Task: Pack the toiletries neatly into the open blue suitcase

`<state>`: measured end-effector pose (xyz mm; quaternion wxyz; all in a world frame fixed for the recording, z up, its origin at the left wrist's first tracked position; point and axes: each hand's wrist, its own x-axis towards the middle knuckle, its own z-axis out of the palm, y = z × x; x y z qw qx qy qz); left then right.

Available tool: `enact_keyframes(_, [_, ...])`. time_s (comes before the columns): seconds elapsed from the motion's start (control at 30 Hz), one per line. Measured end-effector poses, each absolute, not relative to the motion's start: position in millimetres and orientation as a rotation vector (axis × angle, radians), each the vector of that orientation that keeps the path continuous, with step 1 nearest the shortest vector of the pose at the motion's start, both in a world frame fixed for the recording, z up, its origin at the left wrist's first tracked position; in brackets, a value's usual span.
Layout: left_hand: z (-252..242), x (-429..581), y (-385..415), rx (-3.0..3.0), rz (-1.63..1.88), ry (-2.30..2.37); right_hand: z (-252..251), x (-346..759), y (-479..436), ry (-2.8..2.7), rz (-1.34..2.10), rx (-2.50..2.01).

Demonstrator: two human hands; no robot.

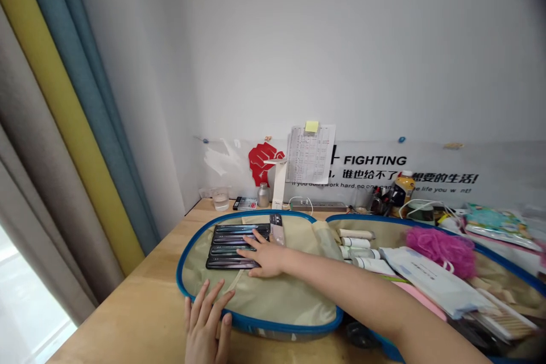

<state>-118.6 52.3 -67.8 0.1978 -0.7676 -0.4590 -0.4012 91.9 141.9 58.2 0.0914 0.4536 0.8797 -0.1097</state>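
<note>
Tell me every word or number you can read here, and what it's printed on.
"FIGHTING": wall banner, bold black.
"谁也给不了" and "想要的生活!": same banner, line below; the middle is hidden by a bottle.
"work hard, no one" and "life you w nt!": banner's small bottom line, partly hidden.
Table on the printed sheet: too small to read.
Label on the bottle: blurred.
Print on the dark packs under the right hand: unreadable.

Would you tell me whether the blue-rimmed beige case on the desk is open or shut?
Open: the blue-rimmed beige fabric case lies spread flat, the right hand on dark slim boxes inside.
</note>
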Motion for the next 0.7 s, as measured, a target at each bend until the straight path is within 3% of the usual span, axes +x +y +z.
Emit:
enact_keyframes(0.2, [-67.2, -117.5, 49.9, -2.141, -1.215, -1.317, 124.5, 157.2, 121.6, 2.708, -0.315, 1.566])
enact_keyframes(0.33, [-72.6, -123.7, 51.5, -2.190, -1.155, -1.313, 153.6, 264.5, 99.4, 2.430, -0.269, 2.081])
enact_keyframes(0.5, [-77.2, -126.3, 55.2, -2.194, -1.161, -1.275, 136.8, 374.9, 34.9, 1.948, -0.190, 2.532])
enact_keyframes(0.7, [-74.8, -124.8, 54.6, -2.196, -1.164, -1.300, 87.1, 404.4, -17.2, 1.612, -0.158, 2.682])
